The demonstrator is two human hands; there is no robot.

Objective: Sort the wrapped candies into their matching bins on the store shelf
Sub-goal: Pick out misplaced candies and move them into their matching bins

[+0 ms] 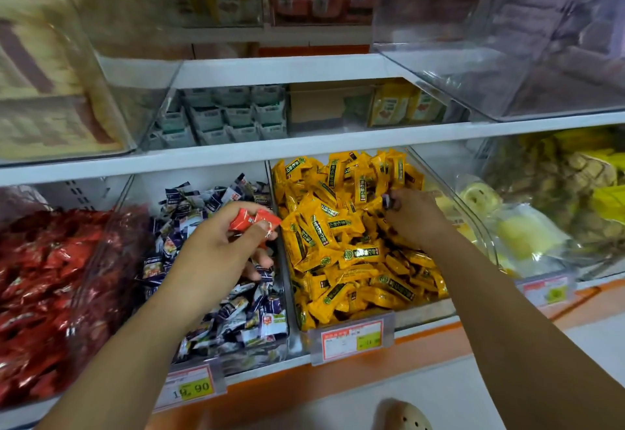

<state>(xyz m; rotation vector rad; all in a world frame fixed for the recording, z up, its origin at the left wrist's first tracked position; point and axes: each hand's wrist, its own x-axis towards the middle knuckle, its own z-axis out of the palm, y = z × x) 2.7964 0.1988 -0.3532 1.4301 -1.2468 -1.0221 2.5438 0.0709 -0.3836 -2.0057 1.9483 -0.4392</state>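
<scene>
My left hand (216, 243) hovers over the middle bin of dark blue and white candies (233, 311) and pinches red-orange wrapped candies (253, 221) between thumb and fingers. My right hand (414, 215) reaches into the bin of yellow candies (345, 260) and pinches a small dark blue wrapped candy (389, 200) at its fingertips. The bin of red candies (44, 281) stands at the far left, beside the blue and white one.
Clear plastic walls separate the bins. Price tags (351, 336) hang on the orange shelf edge (422, 338). A bin of pale yellow bagged snacks (517, 237) sits at the right. Upper shelves hold boxed goods (223, 115) in clear bins. A beige shoe (402, 416) shows below.
</scene>
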